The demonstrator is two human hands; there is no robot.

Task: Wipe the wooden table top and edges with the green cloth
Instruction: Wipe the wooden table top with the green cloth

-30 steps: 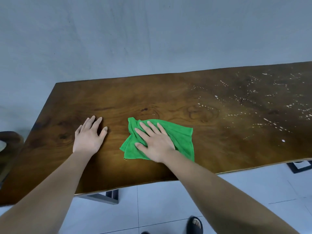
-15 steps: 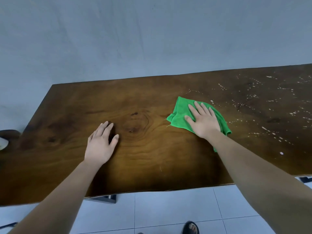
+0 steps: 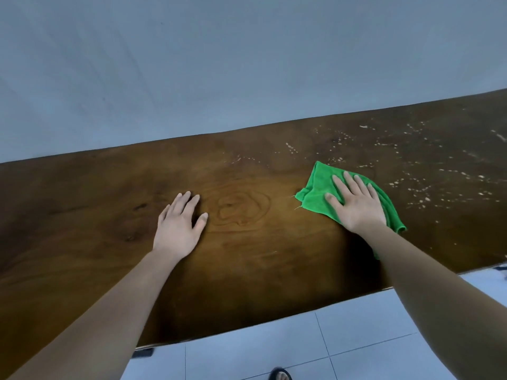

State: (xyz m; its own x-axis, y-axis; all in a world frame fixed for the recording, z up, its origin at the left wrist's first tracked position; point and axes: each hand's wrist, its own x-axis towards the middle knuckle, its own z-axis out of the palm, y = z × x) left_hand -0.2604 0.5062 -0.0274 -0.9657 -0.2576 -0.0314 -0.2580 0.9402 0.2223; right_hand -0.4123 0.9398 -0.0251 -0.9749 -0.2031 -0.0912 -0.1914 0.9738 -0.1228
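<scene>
- While my right hand (image 3: 356, 207) lies flat with fingers spread, it presses down on the green cloth (image 3: 315, 193); the palm is open, nothing is clasped, and the cloth is pinned under it rather than gripped.
- I see the green cloth crumpled on the wooden table (image 3: 260, 270), right of centre and roughly midway between the far and near edges, with one corner sticking out to the left of my thumb and a fold trailing out to the right of my wrist.
- My left hand (image 3: 178, 223) rests palm down on bare wood, left of the cloth and well apart from it, fingers loosely extended and holding nothing.
- Between the two hands I can make out a ringed knot (image 3: 241, 208) in the grain, just right of my left thumb.
- White specks (image 3: 411, 182) are scattered over the right and far-right part of the top, starting just beyond the cloth's far edge.
- Behind the table's far edge stands a plain grey wall (image 3: 219, 64).
- Near me, below the front edge, white floor tiles (image 3: 274, 349) show, and a toe in a dark sandal (image 3: 279, 375) peeks in at the bottom.
</scene>
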